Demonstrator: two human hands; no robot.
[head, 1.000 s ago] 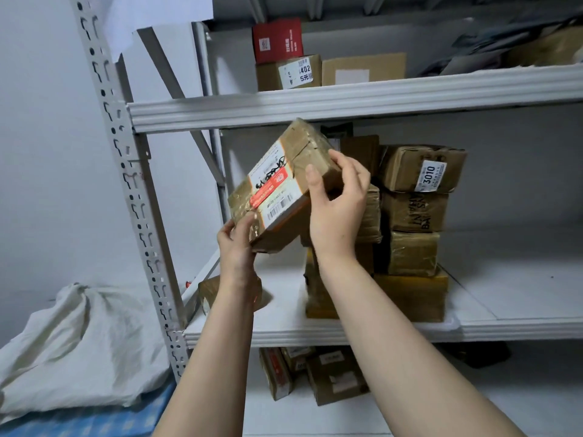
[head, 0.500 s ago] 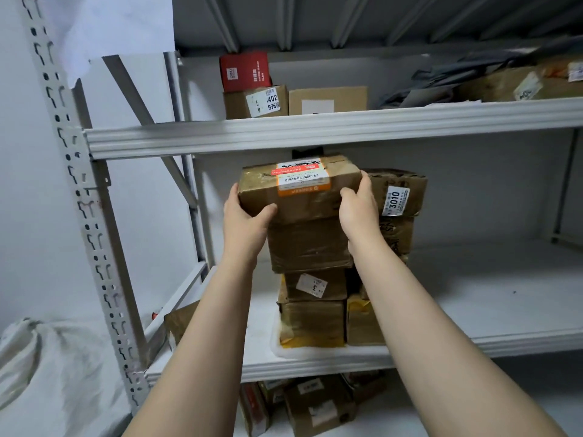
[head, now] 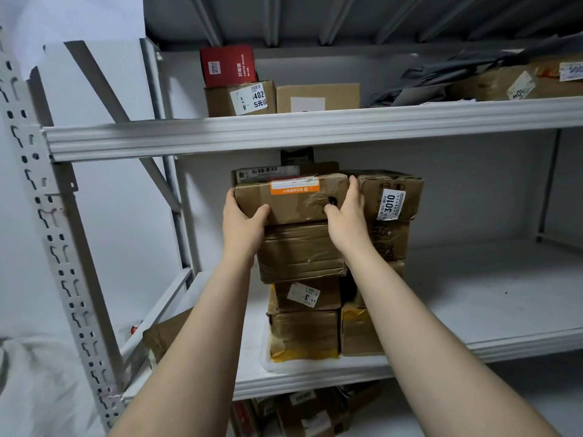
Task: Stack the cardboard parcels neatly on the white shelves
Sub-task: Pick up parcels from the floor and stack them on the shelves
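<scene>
Two white shelves (head: 315, 130) are filling most of the view, one crossing at the top and a middle shelf (head: 473, 304) spreading below it, both hanging on a grey slotted upright (head: 60, 247) at the left. A white cloth (head: 38, 383) is lying crumpled beside the upright's foot. On the middle shelf, a tall stack of cardboard parcels (head: 303, 291) is standing near the left end, with a second stack (head: 383, 247) touching its right side. The second stack's top parcel is showing a white label reading 3010 (head: 391, 205). On the top shelf, a parcel with a 402 label (head: 241, 97) is sitting beside a plain box (head: 317, 96), and a red box (head: 227, 65) is resting on the labelled one. Grey bags (head: 441, 80) are lying further right. More parcels (head: 303, 411) are sitting below the middle shelf, and one parcel (head: 167, 335) is leaning at the shelf's left edge.

Both bare arms are reaching up to the top parcel (head: 293, 201) of the tall stack, which is carrying an orange label (head: 295, 187) and appears to be resting flat on the parcel beneath. The left hand (head: 243, 222) is gripping its left end, fingers curled around the far side and thumb pressing the front face. The right hand (head: 347, 219) is clasping its right end, fingers slipping between it and the neighbouring 3010 parcel, thumb lying on the front.
</scene>
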